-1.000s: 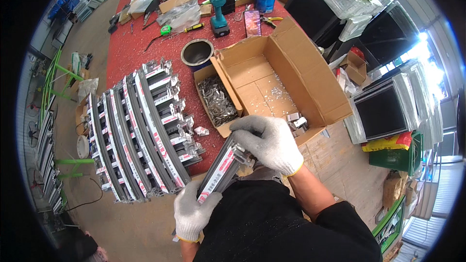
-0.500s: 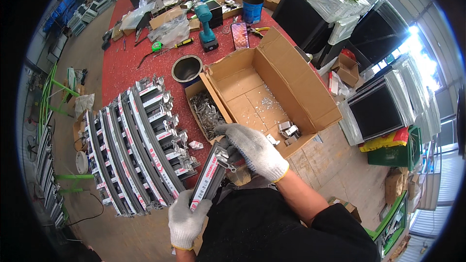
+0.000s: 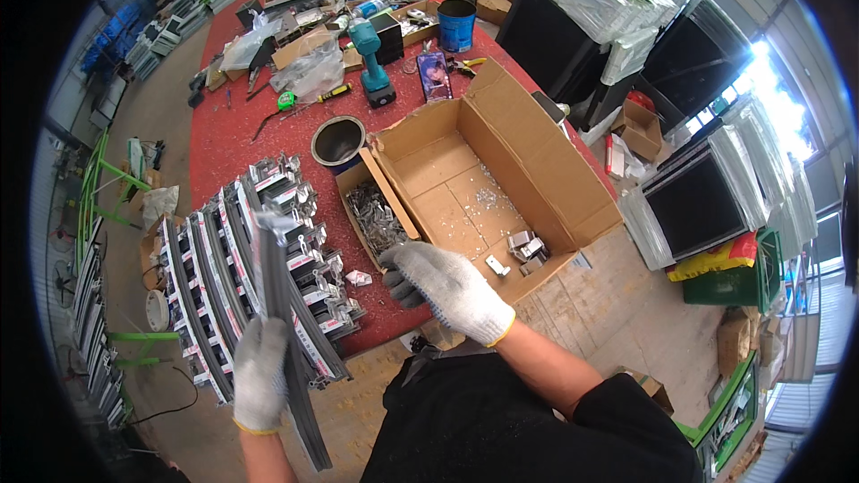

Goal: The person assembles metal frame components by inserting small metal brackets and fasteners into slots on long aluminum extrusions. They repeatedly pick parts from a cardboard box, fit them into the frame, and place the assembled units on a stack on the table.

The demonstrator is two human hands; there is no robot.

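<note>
My left hand (image 3: 260,374), in a white knit glove, is closed round a long grey metal profile strip (image 3: 288,349), raised at a tilt over the front of a stack of similar curved strips (image 3: 204,291). The held strip's upper end is blurred. Those stacked strips carry white labels with red print and have metal brackets at their right ends. My right hand (image 3: 452,291), gloved too, hovers by the near end of a narrow cardboard box of small metal clips (image 3: 377,217). Its fingers are loosely bent and apart, with nothing visible in them.
A large open cardboard box (image 3: 436,181) holds a few metal brackets (image 3: 528,250) and small bits. Beyond stand a round metal can (image 3: 339,142), a teal cordless drill (image 3: 371,64), a phone (image 3: 435,77), a screwdriver (image 3: 333,93) and a blue tin (image 3: 456,27) on the red table (image 3: 215,134).
The strip left my right hand and swung left and upright in my left hand, over the stack. My right hand stayed near the clip box and moved slightly down and left.
</note>
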